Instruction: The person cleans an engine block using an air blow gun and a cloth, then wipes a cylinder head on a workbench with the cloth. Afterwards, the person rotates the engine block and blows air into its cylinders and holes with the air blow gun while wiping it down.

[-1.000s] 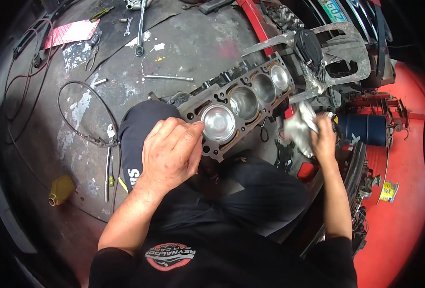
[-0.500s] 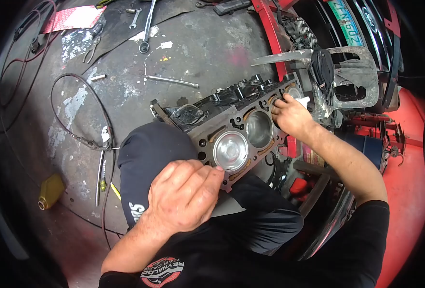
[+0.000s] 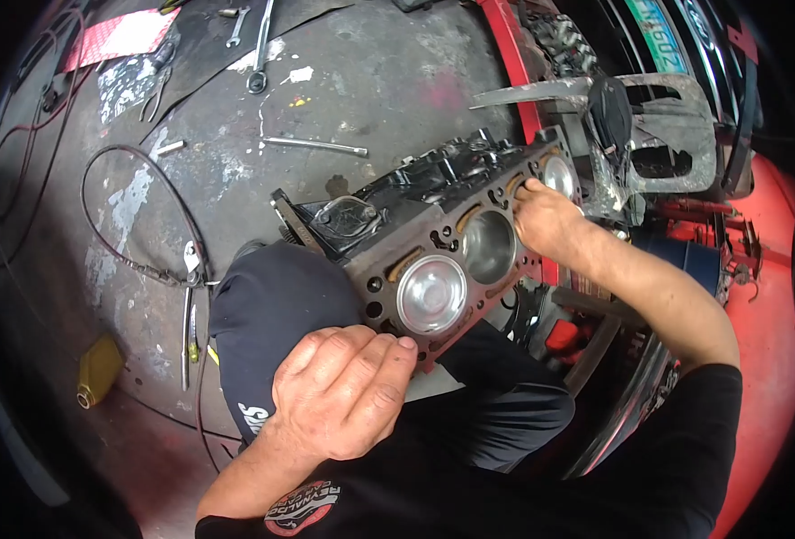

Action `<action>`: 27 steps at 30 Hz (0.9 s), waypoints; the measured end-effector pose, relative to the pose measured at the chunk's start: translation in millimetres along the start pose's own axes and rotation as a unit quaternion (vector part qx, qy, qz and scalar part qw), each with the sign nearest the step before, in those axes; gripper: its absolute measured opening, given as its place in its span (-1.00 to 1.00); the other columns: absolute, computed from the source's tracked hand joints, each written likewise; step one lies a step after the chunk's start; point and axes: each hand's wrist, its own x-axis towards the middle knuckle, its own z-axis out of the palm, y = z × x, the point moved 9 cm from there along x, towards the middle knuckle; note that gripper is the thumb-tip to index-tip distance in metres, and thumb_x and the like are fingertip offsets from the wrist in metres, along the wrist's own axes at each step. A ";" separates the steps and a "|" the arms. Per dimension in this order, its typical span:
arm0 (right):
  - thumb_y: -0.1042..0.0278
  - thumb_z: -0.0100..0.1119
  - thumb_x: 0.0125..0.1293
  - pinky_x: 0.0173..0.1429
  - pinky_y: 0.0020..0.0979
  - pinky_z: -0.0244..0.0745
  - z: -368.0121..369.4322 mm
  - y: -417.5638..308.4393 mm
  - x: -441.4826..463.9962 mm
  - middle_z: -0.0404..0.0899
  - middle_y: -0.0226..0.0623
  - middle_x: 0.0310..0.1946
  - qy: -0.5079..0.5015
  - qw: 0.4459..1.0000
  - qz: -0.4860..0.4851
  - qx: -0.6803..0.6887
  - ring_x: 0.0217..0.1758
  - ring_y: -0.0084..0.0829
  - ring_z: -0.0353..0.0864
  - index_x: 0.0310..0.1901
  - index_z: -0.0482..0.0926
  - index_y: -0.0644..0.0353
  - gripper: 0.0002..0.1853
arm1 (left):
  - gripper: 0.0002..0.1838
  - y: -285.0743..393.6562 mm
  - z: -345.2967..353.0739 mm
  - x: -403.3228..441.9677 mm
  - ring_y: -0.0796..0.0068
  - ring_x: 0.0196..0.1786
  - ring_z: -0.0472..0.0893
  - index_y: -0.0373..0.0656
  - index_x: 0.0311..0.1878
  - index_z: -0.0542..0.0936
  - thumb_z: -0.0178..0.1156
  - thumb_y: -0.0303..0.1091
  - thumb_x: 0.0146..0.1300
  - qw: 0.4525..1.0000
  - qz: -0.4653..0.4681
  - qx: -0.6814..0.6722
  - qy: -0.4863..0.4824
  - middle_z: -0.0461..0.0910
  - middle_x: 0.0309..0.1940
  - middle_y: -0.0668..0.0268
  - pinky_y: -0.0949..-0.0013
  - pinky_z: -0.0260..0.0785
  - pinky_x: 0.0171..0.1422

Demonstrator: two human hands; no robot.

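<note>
An engine block lies tilted in front of me, its flat deck facing up with a row of cylinder bores. A shiny piston top fills the nearest bore. The neighbouring bore is a deep grey hollow. My left hand is closed, fingers bent together, its thumb tip at the block's near edge. My right hand bends its fingers over the deck beyond the hollow bore; whatever is under them is hidden. Past its fingers, another bright piston top shows at the far end.
A ratchet, an extension bar, pliers and a yellow bottle lie on the stained floor. A hose loops at left. A red stand post and a worn grey frame stand beyond the block.
My right hand has drawn back from the far piston, uncovering it. The white piece beside that hand is out of sight. My left hand has shifted slightly down; the view has moved a little.
</note>
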 end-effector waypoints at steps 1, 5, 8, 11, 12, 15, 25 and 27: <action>0.38 0.21 0.08 0.10 -0.33 0.48 0.4 1.7 1.3 0.71 -0.32 -0.30 0.046 0.998 -0.042 0.014 -0.10 -0.30 0.68 -0.32 0.74 0.13 -0.84 | -0.67 1.2 0.8 0.1 0.38 -0.30 0.64 -0.29 -0.10 0.65 0.30 -0.55 -0.02 1.000 0.003 0.006 0.006 0.64 -0.37 0.28 0.37 0.47 -0.23; 0.42 0.18 -0.09 -0.26 -0.22 0.54 69.7 1.9 29.3 0.59 -0.16 -0.63 -0.128 0.979 -0.110 0.118 -0.47 -0.15 0.65 -0.67 0.61 0.15 -0.90 | -0.56 3.4 -3.9 -5.9 0.24 -0.28 0.65 -0.34 -0.08 0.63 0.33 -0.60 -0.16 0.999 0.002 -0.035 0.011 0.65 -0.30 0.21 0.27 0.47 -0.24; 0.51 0.05 0.15 0.09 -0.20 0.58 60.6 26.4 30.5 0.72 0.03 -0.09 -0.062 0.894 0.113 0.429 -0.05 -0.08 0.71 -0.01 0.71 0.16 -0.62 | -0.63 -1.0 -19.3 -11.4 0.24 -0.24 0.67 -0.37 -0.15 0.65 0.37 -0.56 -0.13 0.997 0.008 -0.062 0.047 0.68 -0.29 0.18 0.25 0.52 -0.20; 0.53 0.00 0.25 0.17 -0.26 0.51 123.3 43.4 16.1 0.67 -0.18 0.03 0.024 0.608 0.238 0.757 0.04 -0.24 0.62 0.17 0.54 0.32 -0.57 | -0.68 -19.7 -36.8 -19.2 0.21 -0.23 0.68 -0.38 -0.13 0.66 0.35 -0.55 -0.03 0.990 -0.032 -0.120 0.067 0.70 -0.29 0.14 0.26 0.55 -0.18; 0.45 0.02 0.27 0.11 -0.33 0.50 159.0 68.0 0.7 0.63 -0.25 0.01 0.072 0.568 0.332 0.750 -0.01 -0.30 0.59 0.15 0.53 0.29 -0.60 | -0.75 -34.0 -51.0 -19.7 0.23 -0.23 0.68 -0.39 -0.13 0.65 0.31 -0.54 0.08 0.968 -0.067 -0.206 0.129 0.70 -0.30 0.14 0.28 0.55 -0.18; 0.23 0.10 0.32 -0.09 -0.33 0.54 82.7 59.6 -67.1 0.63 -0.38 -0.26 0.221 0.307 0.377 0.845 -0.22 -0.48 0.59 -0.05 0.63 0.04 -0.76 | -0.83 -102.6 -90.8 -52.6 0.48 -0.21 0.67 -0.34 -0.04 0.63 0.15 -0.45 0.42 0.868 -0.308 -0.254 0.296 0.71 -0.32 0.18 0.39 0.53 -0.15; 0.57 0.36 0.13 -0.03 -0.51 0.46 116.7 -189.2 -197.2 0.61 -0.47 -0.32 0.119 0.432 0.423 0.787 -0.21 -0.60 0.55 -0.22 0.58 0.24 -0.81 | -0.38 -348.8 -32.9 -309.6 0.08 0.66 -0.15 -0.04 0.53 0.23 0.00 -0.19 0.42 0.721 -0.228 0.473 -0.452 0.13 0.56 0.11 -0.45 -0.19 0.55; 0.56 0.34 0.18 -0.03 -0.52 0.46 103.7 -219.7 -202.9 0.61 -0.48 -0.32 0.150 0.411 0.434 0.788 -0.20 -0.61 0.55 -0.21 0.58 0.23 -0.84 | -0.39 -357.6 -29.5 -314.5 0.10 0.67 -0.18 -0.02 0.53 0.24 -0.01 -0.13 0.46 0.661 -0.188 0.492 -0.534 0.14 0.56 0.20 -0.43 -0.30 0.59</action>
